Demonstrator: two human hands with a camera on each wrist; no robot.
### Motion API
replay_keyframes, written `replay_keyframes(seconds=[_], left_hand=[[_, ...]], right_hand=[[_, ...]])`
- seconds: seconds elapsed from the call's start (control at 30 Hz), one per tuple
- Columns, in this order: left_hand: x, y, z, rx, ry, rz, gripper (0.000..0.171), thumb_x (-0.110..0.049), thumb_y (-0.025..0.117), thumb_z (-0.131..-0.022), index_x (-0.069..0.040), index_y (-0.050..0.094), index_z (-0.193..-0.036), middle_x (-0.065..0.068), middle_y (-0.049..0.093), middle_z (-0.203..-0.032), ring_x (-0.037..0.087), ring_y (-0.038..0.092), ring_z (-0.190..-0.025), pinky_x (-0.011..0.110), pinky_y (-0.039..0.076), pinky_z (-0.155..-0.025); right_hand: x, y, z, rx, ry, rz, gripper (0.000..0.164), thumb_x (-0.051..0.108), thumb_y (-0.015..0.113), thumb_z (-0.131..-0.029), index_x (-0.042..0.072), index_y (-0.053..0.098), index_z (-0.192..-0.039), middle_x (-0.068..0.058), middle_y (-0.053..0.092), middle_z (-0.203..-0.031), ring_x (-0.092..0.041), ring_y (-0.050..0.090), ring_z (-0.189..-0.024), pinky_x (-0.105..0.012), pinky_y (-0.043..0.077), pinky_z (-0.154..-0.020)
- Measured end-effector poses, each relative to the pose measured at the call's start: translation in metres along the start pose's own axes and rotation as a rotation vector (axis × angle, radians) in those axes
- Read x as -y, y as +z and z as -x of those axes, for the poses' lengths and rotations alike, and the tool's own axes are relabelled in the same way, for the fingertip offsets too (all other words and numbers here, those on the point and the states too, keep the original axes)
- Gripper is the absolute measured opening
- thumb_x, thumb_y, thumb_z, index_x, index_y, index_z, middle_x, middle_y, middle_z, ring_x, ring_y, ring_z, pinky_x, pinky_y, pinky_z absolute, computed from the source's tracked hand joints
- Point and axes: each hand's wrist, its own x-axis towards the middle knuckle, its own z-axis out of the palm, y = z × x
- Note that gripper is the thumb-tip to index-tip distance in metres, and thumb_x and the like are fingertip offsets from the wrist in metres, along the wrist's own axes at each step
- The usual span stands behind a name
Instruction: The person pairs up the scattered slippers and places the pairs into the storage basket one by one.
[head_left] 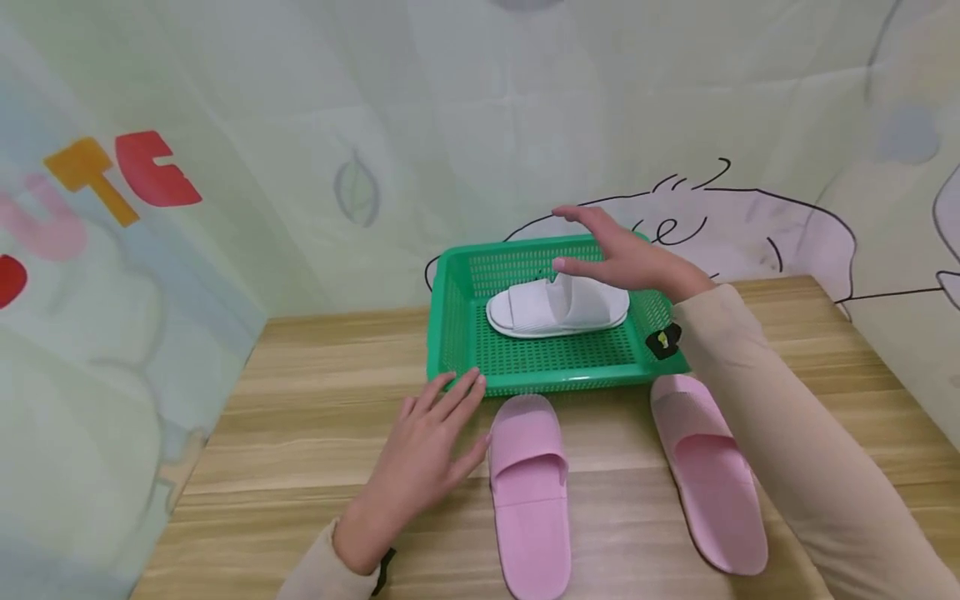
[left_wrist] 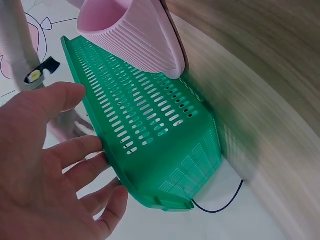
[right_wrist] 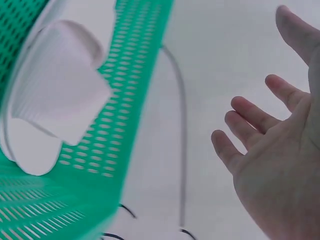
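In the head view a green plastic basket [head_left: 567, 384] with slotted walls stands at the back of the wooden table, and a white slipper [head_left: 528, 307] lies lengthwise inside it. My right hand [head_left: 626, 254] hovers over the basket's back right part, fingers spread and nothing held. At the front left corner is my left hand [head_left: 427, 442], its fingertips right at the rim and its fingers loosely spread. The left wrist view has these fingers along the edge of the green basket [left_wrist: 165, 145]. In the right wrist view the right hand [right_wrist: 280, 150] is apart from the basket.
Two pink slippers lie in front of the basket, toes toward it: the left pink slipper [head_left: 532, 533] beside my left hand, the right pink slipper [head_left: 720, 492] beside my right sleeve [head_left: 795, 433]. A printed cloth wall [head_left: 420, 125] rises behind the table [head_left: 322, 400].
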Motion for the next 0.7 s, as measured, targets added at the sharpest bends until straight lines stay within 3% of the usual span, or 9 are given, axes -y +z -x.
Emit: replay_keyframes(seconds=[0.23,0.47,0.7], left_hand=[[0.001,0.003,-0.002,0.020,-0.006,-0.029,0.070,-0.039,0.076,-0.097,-0.007,0.055,-0.154,0.012,0.053,-0.160,0.042,0.048,-0.144,0.053,0.048,-0.102],[0.002,0.004,-0.004,0.022,-0.006,-0.045,0.070,-0.040,0.075,-0.097,-0.005,0.054,-0.155,0.015,0.052,-0.159,0.043,0.048,-0.144,0.054,0.048,-0.103],[0.005,0.005,-0.001,0.003,-0.030,-0.009,0.072,-0.037,0.076,-0.097,-0.005,0.052,-0.156,0.015,0.050,-0.161,0.043,0.045,-0.146,0.057,0.047,-0.105]], right_hand=[[0.022,-0.007,0.032,-0.132,-0.050,-0.016,0.067,0.037,0.066,-0.106,0.013,0.038,-0.163,-0.008,0.037,-0.166,-0.030,0.030,-0.156,-0.059,0.025,-0.126],[0.027,-0.013,0.061,-0.274,-0.071,-0.035,0.057,0.035,0.056,-0.111,0.012,0.042,-0.161,-0.009,0.041,-0.164,-0.031,0.033,-0.154,-0.062,0.027,-0.124],[0.025,-0.011,0.084,-0.309,-0.099,-0.029,0.051,0.031,0.050,-0.113,0.012,0.044,-0.160,-0.012,0.043,-0.161,-0.034,0.036,-0.151,-0.067,0.030,-0.120]])
